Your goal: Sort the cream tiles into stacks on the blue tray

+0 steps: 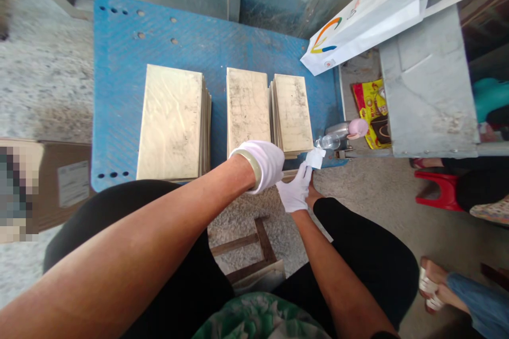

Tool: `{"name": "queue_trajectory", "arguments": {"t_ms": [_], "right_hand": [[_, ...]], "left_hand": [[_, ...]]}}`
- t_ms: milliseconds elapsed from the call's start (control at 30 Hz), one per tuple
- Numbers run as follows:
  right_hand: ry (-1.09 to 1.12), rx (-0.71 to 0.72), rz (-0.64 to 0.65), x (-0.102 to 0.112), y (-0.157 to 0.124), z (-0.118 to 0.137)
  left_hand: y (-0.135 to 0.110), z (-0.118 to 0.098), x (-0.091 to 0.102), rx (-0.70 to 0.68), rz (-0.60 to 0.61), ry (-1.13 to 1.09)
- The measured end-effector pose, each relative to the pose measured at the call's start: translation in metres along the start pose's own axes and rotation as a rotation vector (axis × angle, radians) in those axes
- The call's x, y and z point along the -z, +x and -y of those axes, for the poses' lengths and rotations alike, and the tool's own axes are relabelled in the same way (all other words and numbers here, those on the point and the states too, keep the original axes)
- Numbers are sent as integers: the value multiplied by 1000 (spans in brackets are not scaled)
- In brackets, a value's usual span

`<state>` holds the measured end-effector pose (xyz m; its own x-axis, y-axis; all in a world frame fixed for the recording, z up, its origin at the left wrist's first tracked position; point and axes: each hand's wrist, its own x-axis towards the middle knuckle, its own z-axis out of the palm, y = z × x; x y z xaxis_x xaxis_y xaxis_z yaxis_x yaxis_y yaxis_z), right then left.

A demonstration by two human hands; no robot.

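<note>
Both my hands wear white gloves. My left hand [263, 161] reaches forward over the near edge of the middle stack of pale tiles [247, 108], fingers curled on a tile's near end. My right hand [296, 190] sits just below it and pinches a small white cloth [316, 158]. A third stack of tiles [293, 112] leans against the middle one, and a larger stack [172, 122] lies to the left. All rest on a blue pallet [119, 63].
A cardboard box [59, 183] lies at the left. A white paper bag [369, 10] leans on a grey bench [427, 79]. A bottle with a pink cap [344, 131] lies by the pallet. A red stool [437, 190] and other people's feet [431, 280] are at the right.
</note>
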<state>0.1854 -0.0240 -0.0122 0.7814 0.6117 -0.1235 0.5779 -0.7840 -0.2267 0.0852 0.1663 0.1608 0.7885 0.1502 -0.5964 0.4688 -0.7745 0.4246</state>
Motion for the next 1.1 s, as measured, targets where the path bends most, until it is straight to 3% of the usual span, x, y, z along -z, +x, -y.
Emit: {"name": "queue_trajectory", "arguments": {"t_ms": [467,833,933,1100], "right_hand": [[-35,18,24,8,-8,-4],[-172,-48,189,26,-21,-40],[-262,19,249,33,-13,-48],[-379,274,439,45,5,-59]], "left_hand": [[1,-4,-2,26,-30,-82],[-4,-5,1,-17,-15,-15],[-6,-8,1,-20,-13,-15],[-9,-12,1,8,-20,-22]]}}
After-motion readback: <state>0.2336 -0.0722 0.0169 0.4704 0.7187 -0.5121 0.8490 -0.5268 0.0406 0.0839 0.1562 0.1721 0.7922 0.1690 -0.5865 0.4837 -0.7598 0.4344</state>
